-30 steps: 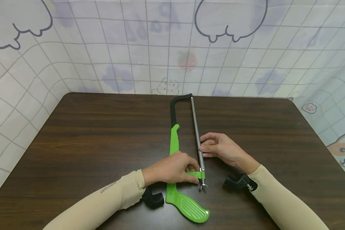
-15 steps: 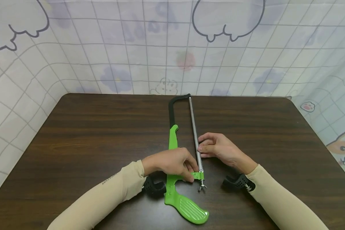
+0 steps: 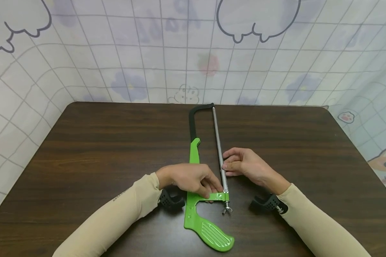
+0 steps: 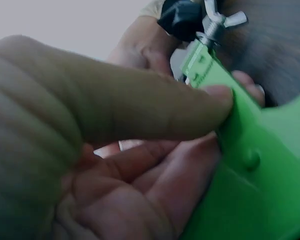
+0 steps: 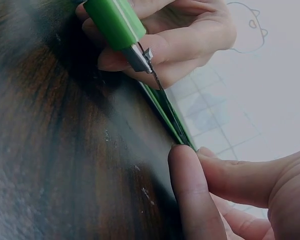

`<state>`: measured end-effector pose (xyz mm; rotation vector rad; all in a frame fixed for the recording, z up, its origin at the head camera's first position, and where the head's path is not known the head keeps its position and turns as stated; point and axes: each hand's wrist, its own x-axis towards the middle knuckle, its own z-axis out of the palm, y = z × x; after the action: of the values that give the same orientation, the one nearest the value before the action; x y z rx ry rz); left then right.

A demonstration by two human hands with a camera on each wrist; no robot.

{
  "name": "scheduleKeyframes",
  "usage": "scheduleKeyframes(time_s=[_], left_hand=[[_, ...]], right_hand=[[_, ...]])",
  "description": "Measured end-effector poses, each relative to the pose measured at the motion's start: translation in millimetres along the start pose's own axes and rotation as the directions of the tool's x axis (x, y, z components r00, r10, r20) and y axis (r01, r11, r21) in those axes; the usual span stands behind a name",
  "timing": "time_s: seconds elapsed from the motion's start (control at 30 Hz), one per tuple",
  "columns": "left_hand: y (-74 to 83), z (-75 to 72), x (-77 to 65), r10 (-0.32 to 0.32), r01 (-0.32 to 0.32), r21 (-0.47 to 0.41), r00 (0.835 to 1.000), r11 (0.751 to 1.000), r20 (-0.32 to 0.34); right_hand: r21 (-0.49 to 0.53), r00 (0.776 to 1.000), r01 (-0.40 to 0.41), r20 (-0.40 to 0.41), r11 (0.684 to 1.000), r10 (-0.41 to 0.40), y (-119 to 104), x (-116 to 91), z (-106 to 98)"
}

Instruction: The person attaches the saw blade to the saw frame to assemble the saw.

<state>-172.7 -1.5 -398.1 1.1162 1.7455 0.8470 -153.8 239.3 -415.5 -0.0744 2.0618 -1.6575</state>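
A hacksaw point(image 3: 209, 233) with a green handle and a black front bow lies on the table, its handle toward me. Its thin grey blade point(image 3: 217, 137) runs along the right side. My left hand point(image 3: 189, 177) grips the green cross arm, thumb on its near face and fingertips showing past the edge in the left wrist view. A silver wing nut point(image 4: 217, 22) sticks out at that arm's end, apart from the fingers. With thumb and forefinger my right hand point(image 3: 249, 166) pinches the blade near its lower half. In the right wrist view the blade point(image 5: 162, 92) is seen edge-on, fixed to a metal holder point(image 5: 140, 59).
The dark wood-grain table point(image 3: 115, 142) stretches to both sides of the saw. A white grid-patterned cloth point(image 3: 177, 53) hangs behind and beside it. Black camera mounts point(image 3: 172, 200) sit under both wrists, close to the tabletop.
My left hand has slid leftward along the green cross arm, away from the wing nut end, and its thumb has drawn back. The right hand keeps its place on the blade.
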Motion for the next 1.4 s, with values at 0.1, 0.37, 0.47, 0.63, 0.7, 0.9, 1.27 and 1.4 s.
scheduleKeyframes(time_s=[0.1,0.37,0.47,0.63,0.7,0.9,1.27,1.4], left_hand=[[0.0,0.9,-0.4,0.006,-0.006,0.001,1.000,1.000,0.001],[-0.7,0.7,-1.1,0.025,-0.025,0.023,1.000,0.999,0.001],[-0.7,0.3,-1.7,0.033,-0.033,0.028,0.999,0.999,0.001],[-1.6,0.1,-2.7,0.045,-0.045,0.028,0.999,0.999,0.004],[-2.0,0.0,-2.9,0.047,-0.047,0.028,0.999,0.999,0.003],[-2.2,0.3,-0.7,0.046,-0.046,0.046,0.999,0.998,0.001],[1.0,-0.2,-1.5,-0.009,0.009,0.055,1.000,0.998,0.002],[-0.8,1.0,-2.5,0.006,-0.006,0.045,1.000,0.999,-0.005]], right_hand=[[-0.009,1.000,-0.003,0.003,1.000,0.003,1,-1,0],[-0.005,1.000,0.000,0.010,1.000,0.000,2,-1,0],[-0.003,1.000,0.002,0.015,1.000,-0.002,1,-1,0],[0.000,1.000,0.003,0.012,1.000,-0.003,0,-3,0],[-0.011,1.000,0.002,-0.002,1.000,-0.002,1,-3,1],[-0.051,0.999,-0.003,-0.046,0.999,0.001,3,-11,2],[-0.063,1.000,-0.007,-0.021,0.998,0.006,9,-38,2],[-0.093,0.999,0.002,0.038,0.996,0.002,9,-46,3]])
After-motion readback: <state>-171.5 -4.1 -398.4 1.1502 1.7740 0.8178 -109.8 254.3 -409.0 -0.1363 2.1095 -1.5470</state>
